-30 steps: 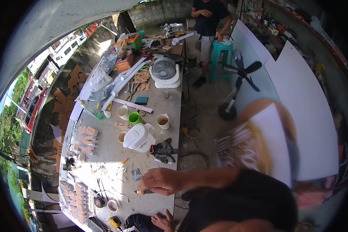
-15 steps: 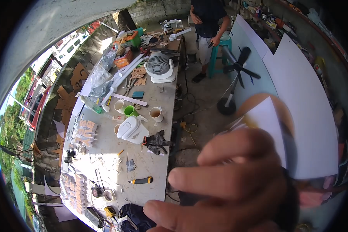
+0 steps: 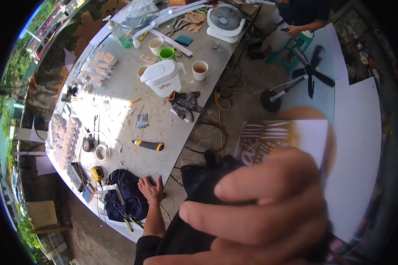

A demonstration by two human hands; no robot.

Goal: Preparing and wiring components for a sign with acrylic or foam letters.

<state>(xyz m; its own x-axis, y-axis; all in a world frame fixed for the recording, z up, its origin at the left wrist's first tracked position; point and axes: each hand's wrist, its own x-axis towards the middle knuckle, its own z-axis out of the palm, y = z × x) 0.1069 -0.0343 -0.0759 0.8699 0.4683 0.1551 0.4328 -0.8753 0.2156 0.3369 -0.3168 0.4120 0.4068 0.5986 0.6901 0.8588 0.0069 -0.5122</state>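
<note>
My left hand (image 3: 151, 189) rests flat on the near edge of the grey table (image 3: 119, 154), fingers spread, beside a crumpled dark blue cloth (image 3: 124, 194). Pliers with yellow-green handles (image 3: 128, 222) lie at that cloth. Very close to the camera, my right hand (image 3: 261, 212) fills the lower right, its fingers bent and apart. Nothing shows in it; its thumb is hidden. Partly behind it is a white sheet with cut-out lettering and a yellowish patch (image 3: 292, 132). A black and yellow utility knife (image 3: 149, 145) lies on the table ahead of my left hand.
The table also bears a roll of tape (image 3: 102, 152), a dark glove (image 3: 185, 105), a white pitcher (image 3: 161, 79), cups, a white fan (image 3: 225, 24) and block letters (image 3: 99, 68). A black standing fan (image 3: 311, 70) is right. Another person (image 3: 305, 17) is by a teal stool (image 3: 292, 51).
The view has swung down, so the table's things sit higher in the picture. My left hand and arm have come into view on the table edge. My right hand stays close to the camera.
</note>
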